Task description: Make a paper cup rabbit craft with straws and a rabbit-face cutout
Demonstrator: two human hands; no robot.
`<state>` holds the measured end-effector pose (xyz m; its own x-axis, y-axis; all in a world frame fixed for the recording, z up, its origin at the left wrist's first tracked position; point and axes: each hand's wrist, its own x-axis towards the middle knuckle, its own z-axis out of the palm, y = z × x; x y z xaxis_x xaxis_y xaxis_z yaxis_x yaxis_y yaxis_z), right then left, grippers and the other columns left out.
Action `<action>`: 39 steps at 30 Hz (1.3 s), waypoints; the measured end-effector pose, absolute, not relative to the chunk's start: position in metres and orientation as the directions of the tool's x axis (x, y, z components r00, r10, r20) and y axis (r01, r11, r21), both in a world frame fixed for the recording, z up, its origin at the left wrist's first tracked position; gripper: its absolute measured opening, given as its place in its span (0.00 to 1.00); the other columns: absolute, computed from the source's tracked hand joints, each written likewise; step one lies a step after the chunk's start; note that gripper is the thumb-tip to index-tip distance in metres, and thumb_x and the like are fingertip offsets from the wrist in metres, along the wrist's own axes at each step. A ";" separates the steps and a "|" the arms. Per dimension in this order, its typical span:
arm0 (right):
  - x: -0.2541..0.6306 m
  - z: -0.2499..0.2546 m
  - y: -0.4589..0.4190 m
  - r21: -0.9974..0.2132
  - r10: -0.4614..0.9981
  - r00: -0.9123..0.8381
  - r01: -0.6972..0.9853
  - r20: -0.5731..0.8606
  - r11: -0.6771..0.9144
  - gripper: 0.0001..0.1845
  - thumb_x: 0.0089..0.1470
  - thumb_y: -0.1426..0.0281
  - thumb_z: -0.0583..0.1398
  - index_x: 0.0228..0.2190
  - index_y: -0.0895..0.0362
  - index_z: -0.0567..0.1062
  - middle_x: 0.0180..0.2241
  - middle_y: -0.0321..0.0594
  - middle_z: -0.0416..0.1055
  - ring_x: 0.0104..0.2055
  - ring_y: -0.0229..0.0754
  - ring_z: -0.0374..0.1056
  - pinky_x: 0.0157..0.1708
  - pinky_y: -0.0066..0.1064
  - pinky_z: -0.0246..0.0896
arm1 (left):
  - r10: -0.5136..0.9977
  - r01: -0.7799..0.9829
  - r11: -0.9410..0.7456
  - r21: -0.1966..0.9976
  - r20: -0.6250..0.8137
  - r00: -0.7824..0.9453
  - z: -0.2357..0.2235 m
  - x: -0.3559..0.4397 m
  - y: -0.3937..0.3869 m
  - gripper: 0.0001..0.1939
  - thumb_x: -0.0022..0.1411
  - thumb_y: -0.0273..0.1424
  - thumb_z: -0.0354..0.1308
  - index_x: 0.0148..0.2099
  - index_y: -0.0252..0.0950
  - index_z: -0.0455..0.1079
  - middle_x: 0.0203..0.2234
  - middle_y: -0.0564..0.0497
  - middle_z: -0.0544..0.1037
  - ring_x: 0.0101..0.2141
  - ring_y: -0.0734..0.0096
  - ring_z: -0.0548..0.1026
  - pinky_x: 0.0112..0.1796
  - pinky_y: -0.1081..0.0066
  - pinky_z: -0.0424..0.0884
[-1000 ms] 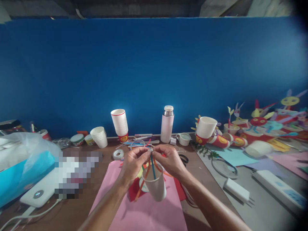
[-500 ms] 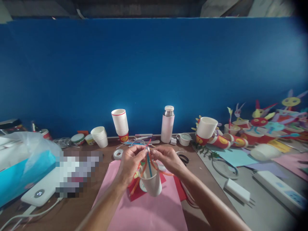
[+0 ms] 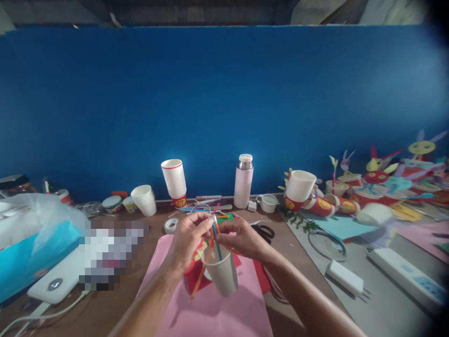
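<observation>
Two hands, left [image 3: 187, 241] and right [image 3: 242, 238], pinching strips [image 3: 218, 248]

1. A tilted stack of white paper cups [image 3: 174, 179] is standing near a pink thermos [image 3: 243, 182] before a blue wall [image 3: 224, 93].
2. A tape roll [image 3: 171, 225] is lying on the wooden table [image 3: 105, 316].
3. Red paper-cup crafts [image 3: 372, 199] are lying heaped at right.

A craft workroom; the wooden counter [image 3: 105, 313] carries stacked paper cups [image 3: 173, 179], scissors [image 3: 263, 230], a tape roll [image 3: 171, 225] and coloured paper [image 3: 345, 227]; paper-cup figures [image 3: 377, 187] crowd one end.
</observation>
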<state>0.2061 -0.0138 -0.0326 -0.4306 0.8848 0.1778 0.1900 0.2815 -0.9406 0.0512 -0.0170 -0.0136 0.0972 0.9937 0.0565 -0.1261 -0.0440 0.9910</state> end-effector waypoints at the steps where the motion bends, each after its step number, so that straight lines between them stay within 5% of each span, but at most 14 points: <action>1: 0.206 -0.033 -0.013 -0.950 0.883 -0.438 0.166 0.170 0.266 0.07 0.47 0.70 0.58 0.26 0.60 0.75 0.19 0.30 0.61 0.21 0.29 0.53 0.20 0.20 0.46 | 0.992 -0.140 -0.036 0.990 0.052 0.115 -0.015 0.051 -0.017 0.06 0.50 0.31 0.59 0.29 0.33 0.69 0.15 0.57 0.68 0.19 0.81 0.64 0.22 0.80 0.59; 6: 0.205 -0.035 -0.013 -0.982 0.869 -0.483 0.081 0.111 0.171 0.07 0.48 0.70 0.57 0.26 0.60 0.74 0.16 0.28 0.56 0.17 0.27 0.47 0.16 0.20 0.42 | 0.987 -0.166 -0.022 0.986 0.048 0.155 -0.018 0.049 -0.016 0.06 0.52 0.31 0.59 0.29 0.33 0.69 0.15 0.57 0.68 0.19 0.82 0.64 0.22 0.80 0.59; 30: 0.201 -0.038 -0.010 -0.969 0.912 -0.394 0.156 0.117 0.192 0.09 0.46 0.67 0.59 0.27 0.60 0.76 0.19 0.31 0.61 0.21 0.30 0.52 0.20 0.21 0.45 | 0.991 -0.127 -0.016 0.992 0.033 0.131 -0.021 0.046 -0.009 0.07 0.51 0.31 0.59 0.30 0.31 0.71 0.15 0.55 0.69 0.19 0.80 0.65 0.23 0.79 0.60; 39: 0.202 -0.042 -0.010 -0.996 0.897 -0.440 0.054 0.043 0.074 0.12 0.45 0.63 0.60 0.24 0.61 0.73 0.15 0.28 0.57 0.16 0.28 0.47 0.16 0.21 0.41 | 0.977 -0.244 0.052 0.968 0.000 0.211 -0.024 0.046 -0.008 0.06 0.51 0.30 0.59 0.31 0.32 0.71 0.16 0.55 0.69 0.20 0.80 0.65 0.25 0.78 0.60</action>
